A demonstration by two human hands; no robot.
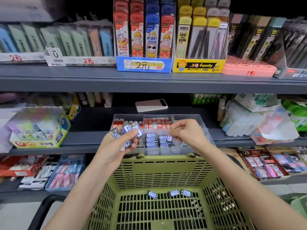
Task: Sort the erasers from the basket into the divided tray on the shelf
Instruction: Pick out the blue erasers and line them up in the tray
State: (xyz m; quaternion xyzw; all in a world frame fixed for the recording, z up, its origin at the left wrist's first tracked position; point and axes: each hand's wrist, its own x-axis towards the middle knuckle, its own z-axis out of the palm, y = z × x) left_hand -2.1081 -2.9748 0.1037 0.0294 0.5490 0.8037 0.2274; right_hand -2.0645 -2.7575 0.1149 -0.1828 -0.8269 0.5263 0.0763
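Observation:
A clear divided tray (191, 117) stands on the middle shelf, with red erasers in its back compartments and dark blue-labelled erasers (152, 139) stacked in the front middle one. My left hand (116, 146) grips a bunch of several blue-labelled erasers (131, 130) over the tray's left side. My right hand (184, 131) pinches one eraser (169, 138) above the front middle compartment. Below, three erasers (172, 193) lie on the floor of the green basket (162, 166).
A pink phone (151, 105) lies on the shelf behind the tray. A glue box (39, 131) stands to the left, plastic packs (259, 120) to the right. The upper shelf carries pencil-lead boxes (144, 65); the lower shelf holds more stationery.

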